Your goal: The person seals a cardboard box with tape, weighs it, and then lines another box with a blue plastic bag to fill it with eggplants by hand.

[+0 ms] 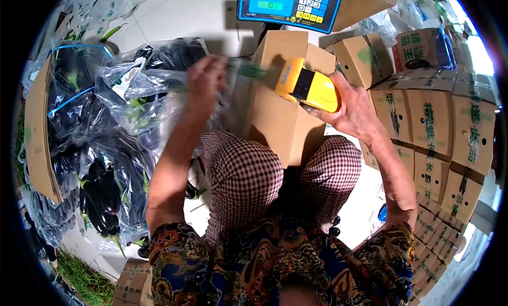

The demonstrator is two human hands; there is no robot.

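Observation:
My right hand (355, 106) grips a yellow tape dispenser (324, 90) with a black middle part, above the right side of a cardboard box (274, 111). The box stands between my knees, its upper flaps pointing away from me. From the dispenser a clear strip of packing tape (251, 69) with green print stretches left. My left hand (207, 76), blurred by motion, is closed at the far end of that strip, left of the box. Below and left of this hand lie clear plastic bags (143, 89) with dark eggplants (106, 192) inside.
A blue-framed digital scale (288, 7) stands beyond the box. Taped cartons (431, 113) are stacked along the right. At the far left, an open carton (42, 131) leans by the bagged eggplants. Another carton (132, 282) sits at lower left.

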